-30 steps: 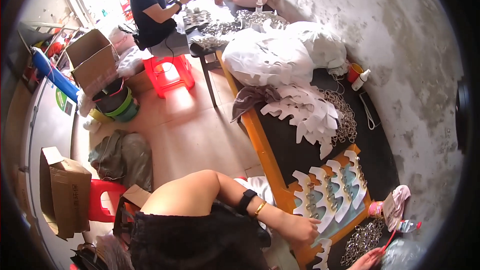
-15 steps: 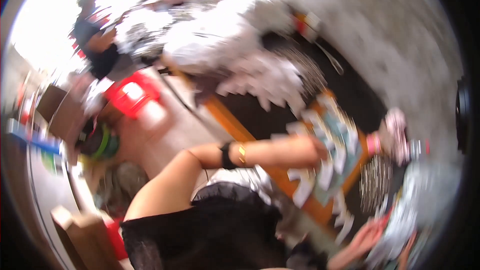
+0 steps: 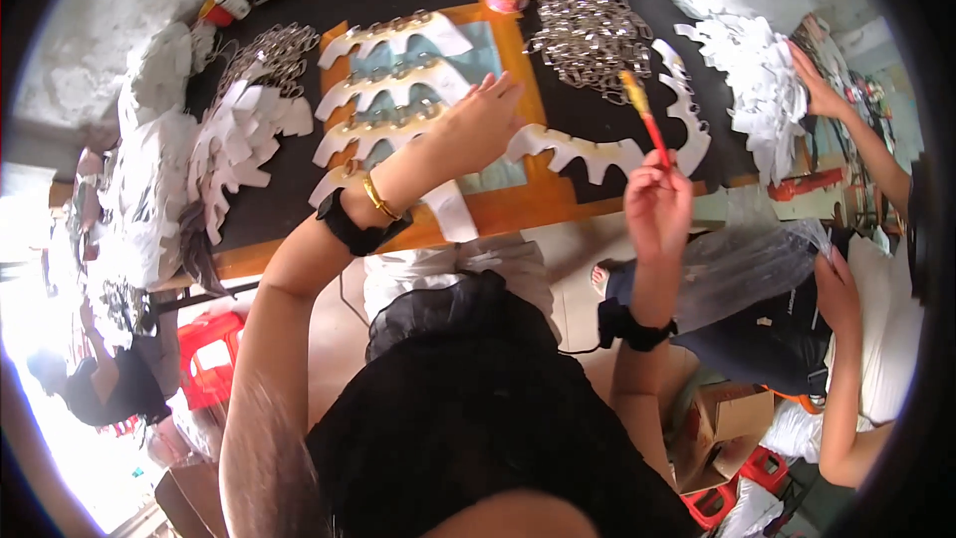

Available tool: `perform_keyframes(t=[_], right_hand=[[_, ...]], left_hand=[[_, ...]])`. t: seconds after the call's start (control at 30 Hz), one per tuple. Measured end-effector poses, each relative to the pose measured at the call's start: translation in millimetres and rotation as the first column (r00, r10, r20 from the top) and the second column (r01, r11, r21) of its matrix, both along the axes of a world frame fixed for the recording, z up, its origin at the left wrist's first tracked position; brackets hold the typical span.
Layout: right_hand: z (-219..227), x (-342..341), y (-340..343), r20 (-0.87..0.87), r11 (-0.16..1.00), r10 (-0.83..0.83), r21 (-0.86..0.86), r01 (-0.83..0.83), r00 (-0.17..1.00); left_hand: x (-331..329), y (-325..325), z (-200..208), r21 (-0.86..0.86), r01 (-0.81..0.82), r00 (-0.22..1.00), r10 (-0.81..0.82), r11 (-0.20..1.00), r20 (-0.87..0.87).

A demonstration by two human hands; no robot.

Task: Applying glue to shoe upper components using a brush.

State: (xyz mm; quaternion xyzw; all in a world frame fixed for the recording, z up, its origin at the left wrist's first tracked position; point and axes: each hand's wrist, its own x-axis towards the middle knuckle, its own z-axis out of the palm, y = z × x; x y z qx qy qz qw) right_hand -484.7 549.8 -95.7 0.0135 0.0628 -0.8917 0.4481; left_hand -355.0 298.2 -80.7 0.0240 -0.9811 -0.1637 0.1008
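My left hand (image 3: pixel 483 125) hovers over the right part of a wooden-edged board (image 3: pixel 506 48), fingers stretched out, with nothing seen in them. Rows of white scalloped strips (image 3: pixel 393 90) with metal rings along their upper edges lie on the board's blue-green surface. My right hand (image 3: pixel 657 204) grips a red-handled brush (image 3: pixel 647 123), its yellow tip pointing up and away from me. Just left of that brush, a white scalloped strip (image 3: pixel 588 151) lies across the board's right edge and the dark tabletop. Another curved strip with rings (image 3: pixel 685 105) lies right of the brush.
Metal rings are heaped beyond the brush (image 3: pixel 588 35) and at the left (image 3: pixel 269 60). White pieces pile up at left (image 3: pixel 239 139) and right (image 3: pixel 752 80). A co-worker's hand (image 3: pixel 817 85) touches the right pile; another hand (image 3: pixel 835 279) holds clear plastic. A red stool (image 3: pixel 209 359) stands lower left.
The view has swung from a blurred, tilted angle to face the table squarely. My right hand with the brush now shows. My left hand remains over the board.
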Motion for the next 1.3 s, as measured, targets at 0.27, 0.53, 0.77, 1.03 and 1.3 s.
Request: perform_keyframes(t=[0.27,0.53,0.77,1.03,1.3], right_hand=[[-21,2,24,0.062,0.991,-0.068,0.119,0.061,0.996],[-33,14,22,0.093,0.995,-0.087,0.059,0.081,0.992],[-22,13,18,0.127,0.999,-0.009,-0.029,0.013,0.992],[-17,12,5,0.081,0.996,0.070,0.043,-0.073,0.994],[-16,13,3,0.041,0.995,0.102,0.011,-0.103,0.994]], left_hand=[[-29,-18,-24,-0.162,0.007,0.996,0.008,0.987,0.091],[-36,-21,-10,-0.068,-0.020,1.000,0.021,0.997,0.014],[-45,-24,-14,-0.074,-0.057,0.994,0.063,0.996,0.086],[-63,-33,-30,-0.149,-0.262,0.922,0.293,0.954,0.255],[-78,-20,-44,-0.123,-0.280,0.912,0.304,0.952,0.276]])
